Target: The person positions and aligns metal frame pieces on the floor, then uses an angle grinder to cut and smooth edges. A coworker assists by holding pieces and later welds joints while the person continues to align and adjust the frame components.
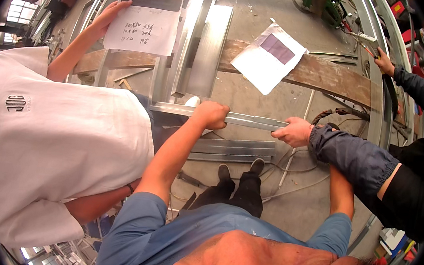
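Note:
My left hand [212, 116] is closed around a thin silver metal bar [244, 120] lying crosswise before me. Its left end meets an upright metal member of the frame. A co-worker's hand [293, 132] in a dark sleeve grips the bar's right end. My right forearm [341, 193] passes beneath that sleeve, which hides my right hand, so its fingers cannot be seen. Beyond my left hand, wide metal profiles [210, 50] stretch away from me. A sheet of white paper [273, 56] with a dark rectangle lies over the rusty crossbeam [329, 81].
On the left, a person in a white shirt [63, 143] holds a handwritten paper [142, 31]. The right co-worker's other hand [384, 62] is by a long metal rail [377, 97]. Flat metal strips [236, 150] and cables [298, 192] lie low near my feet. A green machine [323, 8] stands far right.

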A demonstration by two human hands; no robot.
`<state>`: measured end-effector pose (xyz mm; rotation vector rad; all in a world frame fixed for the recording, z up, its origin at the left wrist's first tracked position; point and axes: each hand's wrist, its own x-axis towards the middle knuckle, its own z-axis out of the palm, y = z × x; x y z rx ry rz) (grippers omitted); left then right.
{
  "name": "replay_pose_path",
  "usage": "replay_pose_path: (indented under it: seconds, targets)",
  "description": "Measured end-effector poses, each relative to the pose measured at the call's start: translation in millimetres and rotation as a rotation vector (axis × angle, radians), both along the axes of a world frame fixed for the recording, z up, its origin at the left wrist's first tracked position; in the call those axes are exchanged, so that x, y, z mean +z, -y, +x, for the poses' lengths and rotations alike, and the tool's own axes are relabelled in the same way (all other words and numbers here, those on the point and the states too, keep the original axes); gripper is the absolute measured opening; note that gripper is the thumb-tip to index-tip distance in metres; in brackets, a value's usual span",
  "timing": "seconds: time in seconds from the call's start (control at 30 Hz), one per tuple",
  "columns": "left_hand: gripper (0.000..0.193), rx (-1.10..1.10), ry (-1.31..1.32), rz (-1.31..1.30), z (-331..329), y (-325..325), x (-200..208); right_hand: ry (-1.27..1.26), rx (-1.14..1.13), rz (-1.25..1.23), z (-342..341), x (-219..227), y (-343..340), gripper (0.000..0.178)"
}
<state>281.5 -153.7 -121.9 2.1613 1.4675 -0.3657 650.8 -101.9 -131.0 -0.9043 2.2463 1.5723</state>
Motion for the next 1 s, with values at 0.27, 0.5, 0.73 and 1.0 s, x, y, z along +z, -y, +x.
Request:
replay_pose_path:
  seconds: [0.27,0.5,0.73,1.0]
  targets:
    - [0.03,-0.002,-0.007,0.012,0,1,0,-0.031,0.027,0.028,-2,4,0,0.052]
    - [0.031,-0.003,-0.032,-0.001,-2,2,-3,-0.027,0.034,0.004,-6,10,-2,0.05]
    - [0.03,0.004,-0.042,-0.018,1,1,2,-0.036,0.004,0.001,0,1,0,0.049]
    - [0.029,0.027,-0.02,-0.04,3,0,4,-0.024,0.017,0.027,-7,16,1,0.046]
